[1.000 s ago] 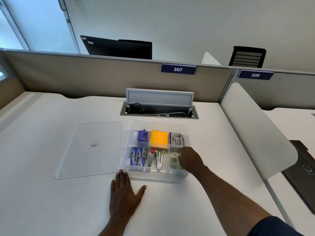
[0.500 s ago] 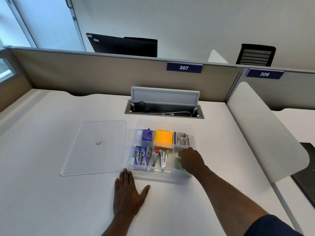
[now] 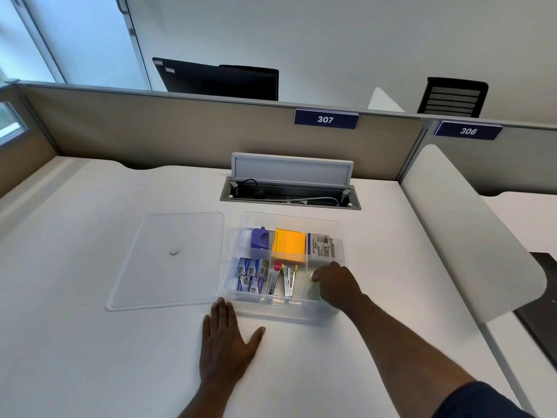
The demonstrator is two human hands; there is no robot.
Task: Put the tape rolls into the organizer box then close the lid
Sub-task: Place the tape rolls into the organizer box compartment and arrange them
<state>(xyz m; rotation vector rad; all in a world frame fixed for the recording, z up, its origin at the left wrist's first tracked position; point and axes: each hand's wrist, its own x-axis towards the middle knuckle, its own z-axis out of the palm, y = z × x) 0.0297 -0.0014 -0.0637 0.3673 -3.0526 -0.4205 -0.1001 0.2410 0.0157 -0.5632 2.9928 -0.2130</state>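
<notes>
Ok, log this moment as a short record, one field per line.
box: clear organizer, open, on white desk
lid: off, flat on desk left of box
right hand: in box's near right compartment, on tape rolls; grip unclear
left hand: flat on desk at box's near left corner, holding nothing
other contents: orange pad, purple item, small blue packs
lid step: not yet done
</notes>
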